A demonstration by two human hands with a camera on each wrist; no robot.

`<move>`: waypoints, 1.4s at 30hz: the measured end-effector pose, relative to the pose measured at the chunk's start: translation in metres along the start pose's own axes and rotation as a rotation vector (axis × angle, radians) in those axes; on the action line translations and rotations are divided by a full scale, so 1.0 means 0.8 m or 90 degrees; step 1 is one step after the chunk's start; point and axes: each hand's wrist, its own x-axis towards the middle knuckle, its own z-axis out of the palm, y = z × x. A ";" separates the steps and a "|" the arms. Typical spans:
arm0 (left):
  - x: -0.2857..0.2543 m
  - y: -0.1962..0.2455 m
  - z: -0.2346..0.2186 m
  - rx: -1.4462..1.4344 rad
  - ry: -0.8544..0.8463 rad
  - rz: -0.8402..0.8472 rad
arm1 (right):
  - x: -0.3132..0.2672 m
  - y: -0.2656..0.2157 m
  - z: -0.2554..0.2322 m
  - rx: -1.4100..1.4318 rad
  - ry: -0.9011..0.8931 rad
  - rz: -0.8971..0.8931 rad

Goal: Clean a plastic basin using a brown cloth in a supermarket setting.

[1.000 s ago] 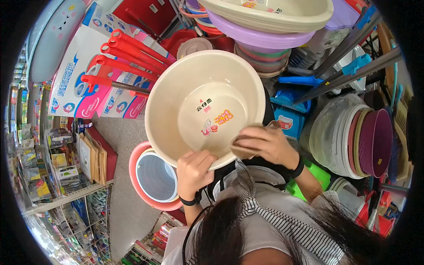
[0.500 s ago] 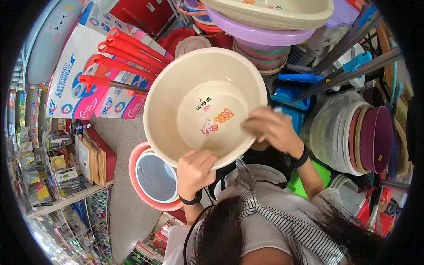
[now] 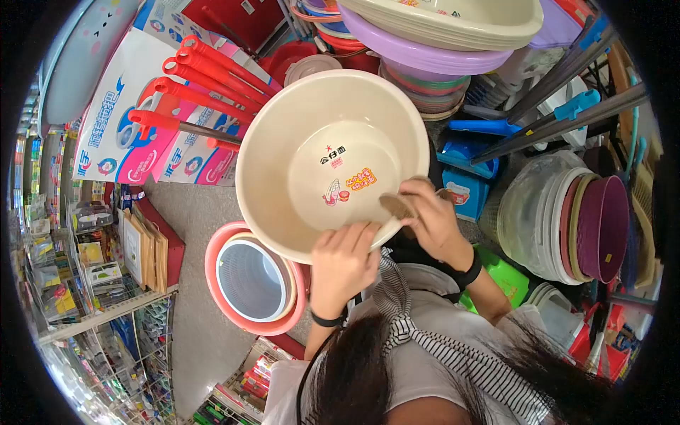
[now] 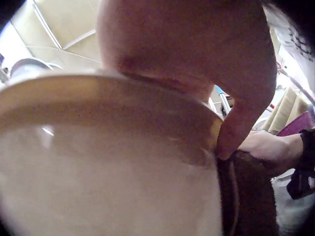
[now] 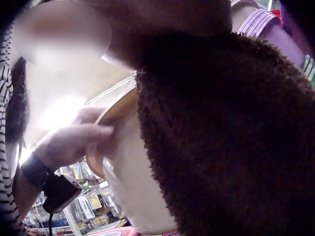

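Two hands share one cream basin [image 3: 333, 159], tilted up toward the person so its inside faces them. The left hand [image 3: 343, 265] grips the near rim to steady it; just beside it, the right hand [image 3: 428, 216] pinches a brown cloth [image 3: 395, 207] against that rim.

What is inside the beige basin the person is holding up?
The beige basin shows printed characters and two colourful stickers on its bottom. The right hand presses a brown cloth against the rim, beside the left hand. The rim under them is hidden.
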 end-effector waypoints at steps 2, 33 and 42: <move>0.003 0.011 0.025 -0.029 -0.021 -0.041 | -0.012 -0.007 0.011 -0.067 -0.020 -0.029; -0.006 -0.014 0.018 0.044 0.018 -0.003 | -0.019 0.047 0.012 0.091 0.085 0.104; -0.018 -0.017 0.042 -0.032 0.002 0.073 | -0.042 0.033 0.005 -0.104 0.001 0.007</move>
